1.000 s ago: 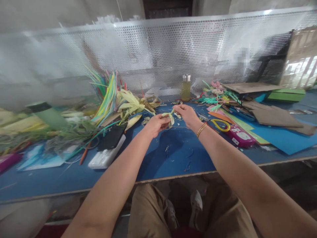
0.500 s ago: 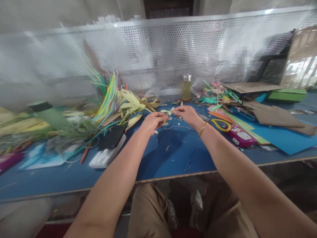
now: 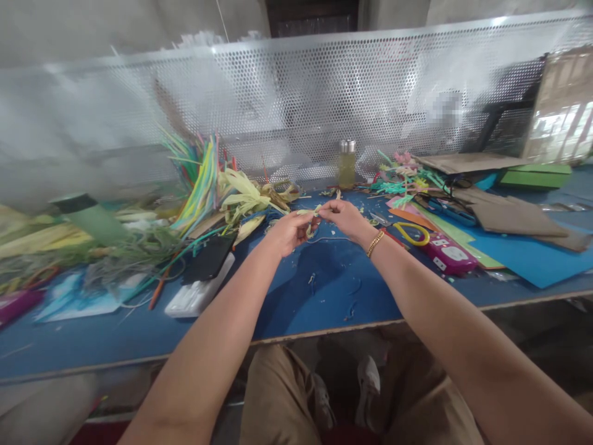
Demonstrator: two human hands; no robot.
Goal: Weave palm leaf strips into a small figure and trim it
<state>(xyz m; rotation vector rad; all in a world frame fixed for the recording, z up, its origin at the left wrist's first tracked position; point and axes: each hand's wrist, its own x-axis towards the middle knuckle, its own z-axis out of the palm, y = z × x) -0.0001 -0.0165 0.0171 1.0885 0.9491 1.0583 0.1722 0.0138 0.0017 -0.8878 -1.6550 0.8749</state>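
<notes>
Close together above the blue table (image 3: 301, 309), my two hands meet at a small pale yellow-green strip of corn husk (image 3: 317, 211). My left hand (image 3: 290, 233) is closed on its left part, thumb on top and fingers curled beneath. With thumb and forefinger, my right hand (image 3: 345, 219) pinches the strip at its right side; a gold bracelet (image 3: 375, 242) circles that wrist. Fingers hide most of the strip. To the left lies a bunch of corn husks (image 3: 245, 193). Scraps and a thin cord (image 3: 331, 238) lie under the hands.
At left are a black phone (image 3: 210, 259) on a white block (image 3: 188, 301), colored stems (image 3: 204, 185) and a green bottle (image 3: 88, 216). A glass bottle (image 3: 347, 165) stands behind. Yellow-handled scissors (image 3: 412, 233), a purple power strip (image 3: 447, 253), colored paper (image 3: 542, 262) and cardboard (image 3: 519, 217) are at right.
My hands have come closer together, and the strip between them shows less. My left hand has turned slightly, with its fingers curled more beneath. The view has shifted a little.
</notes>
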